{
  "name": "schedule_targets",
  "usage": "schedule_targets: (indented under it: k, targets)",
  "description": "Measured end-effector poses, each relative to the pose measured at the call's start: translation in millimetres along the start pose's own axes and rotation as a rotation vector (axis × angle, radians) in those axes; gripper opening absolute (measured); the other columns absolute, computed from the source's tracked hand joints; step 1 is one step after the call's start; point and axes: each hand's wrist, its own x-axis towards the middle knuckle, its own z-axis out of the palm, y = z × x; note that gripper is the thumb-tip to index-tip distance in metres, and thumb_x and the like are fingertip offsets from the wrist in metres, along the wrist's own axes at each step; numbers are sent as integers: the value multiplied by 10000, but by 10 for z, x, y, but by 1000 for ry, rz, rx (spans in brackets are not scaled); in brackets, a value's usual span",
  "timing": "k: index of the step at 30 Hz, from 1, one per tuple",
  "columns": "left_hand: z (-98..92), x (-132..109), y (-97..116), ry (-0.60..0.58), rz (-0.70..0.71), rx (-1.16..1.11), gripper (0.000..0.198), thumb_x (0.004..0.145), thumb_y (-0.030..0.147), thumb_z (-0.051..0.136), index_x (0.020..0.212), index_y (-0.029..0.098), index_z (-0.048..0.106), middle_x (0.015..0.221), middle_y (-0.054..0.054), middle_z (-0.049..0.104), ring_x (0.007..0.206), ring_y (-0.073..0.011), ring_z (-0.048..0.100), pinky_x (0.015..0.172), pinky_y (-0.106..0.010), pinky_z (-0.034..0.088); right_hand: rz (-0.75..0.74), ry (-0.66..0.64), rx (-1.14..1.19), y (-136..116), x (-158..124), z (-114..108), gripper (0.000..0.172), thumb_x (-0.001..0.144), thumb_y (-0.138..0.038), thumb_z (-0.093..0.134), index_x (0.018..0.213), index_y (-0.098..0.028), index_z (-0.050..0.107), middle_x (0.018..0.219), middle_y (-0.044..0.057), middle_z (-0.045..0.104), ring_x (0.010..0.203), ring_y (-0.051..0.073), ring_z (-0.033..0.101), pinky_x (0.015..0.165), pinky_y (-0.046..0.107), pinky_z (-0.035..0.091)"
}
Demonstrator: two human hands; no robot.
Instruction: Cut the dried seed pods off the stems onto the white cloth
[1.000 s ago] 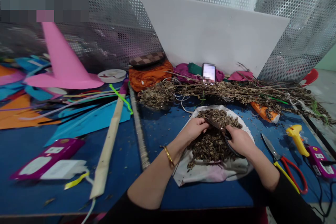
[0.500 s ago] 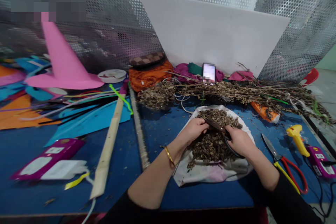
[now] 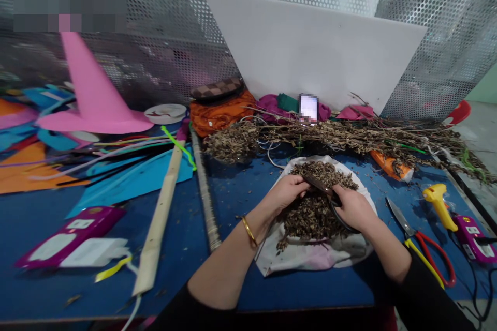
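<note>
Dark, black-handled scissors slant, tip toward upper left, over heaped, crumbled brown dried leaves on rumpled white cloth.

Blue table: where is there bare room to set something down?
Mostly bare, bar flecks: the table between stick, rod and left forearm. A narrow strip lies between white cloth and front edge. Crowded: middle, with leaf pile; back, with dried stems and pink hat; right, with red-and-yellow scissors and glue gun.
</note>
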Motion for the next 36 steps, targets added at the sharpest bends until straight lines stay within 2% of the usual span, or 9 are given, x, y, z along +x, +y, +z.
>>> schedule_targets:
  k: [8, 14, 22, 27, 30, 33, 36]
  targets:
    - [-54, -32, 88, 29, 22, -114, 143, 610, 295, 520, 637, 157, 545, 541, 38, 486, 454, -70, 307, 462, -218, 206, 9, 26, 63, 14, -17, -15, 285, 816, -270, 492, 1095, -218, 516, 999, 51, 629, 866, 177, 581, 659, 227, 319]
    - [-15, -32, 70, -8, -25, -86, 165, 619, 304, 540, 580, 144, 548, 539, 8, 517, 441, -66, 326, 446, -215, 212, -11, 47, 76, 20, -14, 6, 266, 816, -282, 496, 1073, -220, 517, 1010, 51, 628, 846, 170, 575, 645, 226, 311]
    - [11, -34, 89, -30, -42, -154, 220, 602, 280, 572, 740, 121, 639, 544, 12, 578, 420, -46, 339, 431, -189, 205, -10, 10, 24, 16, -2, -17, 188, 806, -265, 476, 976, -222, 542, 913, 46, 661, 805, 173, 591, 607, 235, 284]
    - [-3, -50, 98, -11, -68, -167, 178, 615, 300, 573, 646, 125, 592, 586, -6, 606, 404, -35, 343, 412, -183, 194, 6, -2, 44, 6, 8, -7, 202, 794, -236, 479, 986, -215, 541, 879, 45, 665, 802, 174, 599, 598, 226, 291]
    - [-19, -52, 106, 0, -84, -147, 191, 626, 314, 588, 684, 133, 598, 626, -12, 630, 407, -44, 374, 410, -185, 213, 12, 2, 55, 2, 14, 8, 228, 788, -225, 485, 1011, -219, 534, 904, 43, 665, 812, 174, 603, 602, 225, 296]
    - [-26, -39, 101, 19, -76, -75, 204, 635, 328, 584, 709, 140, 609, 548, 17, 585, 397, -57, 371, 414, -192, 219, 18, 15, 42, 2, 17, 20, 214, 805, -237, 473, 1010, -221, 531, 913, 46, 666, 826, 180, 603, 611, 233, 299]
    - [-20, -24, 78, 38, -25, -7, 195, 642, 333, 566, 631, 140, 593, 456, 47, 492, 406, -62, 349, 434, -200, 224, 23, 26, 20, -9, 13, 29, 210, 816, -259, 472, 1015, -220, 525, 948, 52, 658, 847, 184, 599, 634, 240, 310]
